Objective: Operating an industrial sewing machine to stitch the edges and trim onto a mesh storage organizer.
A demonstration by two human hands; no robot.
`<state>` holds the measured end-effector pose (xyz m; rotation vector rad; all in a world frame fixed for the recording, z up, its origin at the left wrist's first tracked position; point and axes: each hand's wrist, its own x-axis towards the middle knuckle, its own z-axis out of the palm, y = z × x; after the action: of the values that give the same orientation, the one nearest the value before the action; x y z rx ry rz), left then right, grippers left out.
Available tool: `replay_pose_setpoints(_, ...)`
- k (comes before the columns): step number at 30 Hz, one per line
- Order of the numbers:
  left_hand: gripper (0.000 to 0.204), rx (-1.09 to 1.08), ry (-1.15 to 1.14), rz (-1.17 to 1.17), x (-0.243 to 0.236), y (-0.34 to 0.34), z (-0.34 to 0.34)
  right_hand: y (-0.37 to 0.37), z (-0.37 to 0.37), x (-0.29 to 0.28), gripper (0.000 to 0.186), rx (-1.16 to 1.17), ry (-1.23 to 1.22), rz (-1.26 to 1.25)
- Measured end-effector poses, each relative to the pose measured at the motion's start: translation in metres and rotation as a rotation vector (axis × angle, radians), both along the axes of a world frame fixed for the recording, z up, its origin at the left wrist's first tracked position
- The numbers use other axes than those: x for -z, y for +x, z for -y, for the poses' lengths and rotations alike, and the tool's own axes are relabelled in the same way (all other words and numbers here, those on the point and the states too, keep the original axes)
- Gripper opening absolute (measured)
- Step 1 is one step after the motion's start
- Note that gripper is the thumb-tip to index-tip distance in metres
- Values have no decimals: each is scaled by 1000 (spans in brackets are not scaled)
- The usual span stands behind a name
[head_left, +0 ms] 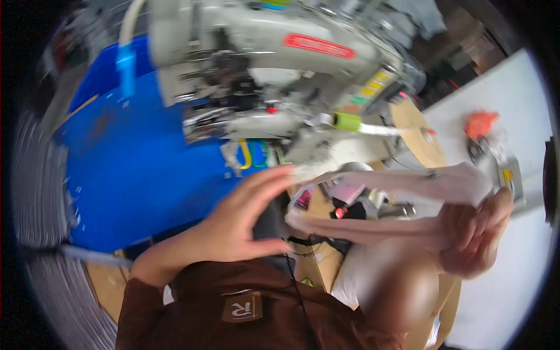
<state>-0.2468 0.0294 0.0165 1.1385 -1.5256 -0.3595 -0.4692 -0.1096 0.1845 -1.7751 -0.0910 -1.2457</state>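
Note:
A loop of pale pink fabric [379, 231] hangs stretched sideways in the air, blurred by motion. My right hand [475, 236] grips its right end, with the fingers closed round the bunched cloth. The loop's left end comes close to my left hand [236, 213], whose fingers and thumb are spread apart with nothing between them. Beyond both hands stands a light grey industrial sewing machine [256, 44], its needle area facing the blue table surface [146, 169].
Yellow and green loop-shaped items [248, 154] lie beneath the machine's arm. To the right, a white table [525, 87] carries an orange-red bundle [481, 124]. A round tan cardboard piece [417, 134] sits beside the machine. Stacked grey layers [38, 181] line the left side.

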Motion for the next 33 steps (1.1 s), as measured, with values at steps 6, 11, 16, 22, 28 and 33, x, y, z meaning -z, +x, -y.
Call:
replay_pose_setpoints(6, 16, 353, 174, -182, -13, 23, -36, 93, 18, 54, 34, -437, 332, -182)
replay_pose_setpoints(11, 28, -98, -107, -858, -7, 21, -99, 170, -7, 111, 54, -342, -126, -969)
replay_pose_setpoints(16, 27, -332, -240, -830, -8, 37, -89, 168, -72, 180, 72, -462, 30, -565)
replay_pose_setpoints(22, 38, -584, -348, -534, 1, 88, -76, 172, -89, 183, 55, -425, 147, -839)
replay_pose_setpoints(28, 56, -956, 139, -215, 50, 148, -121, 152, -22, 189, 49, -438, 561, -704)
replay_pose_setpoints(33, 43, -1048, 222, 293, 48, 142, -117, 148, -20, 203, 39, -436, 673, -741)
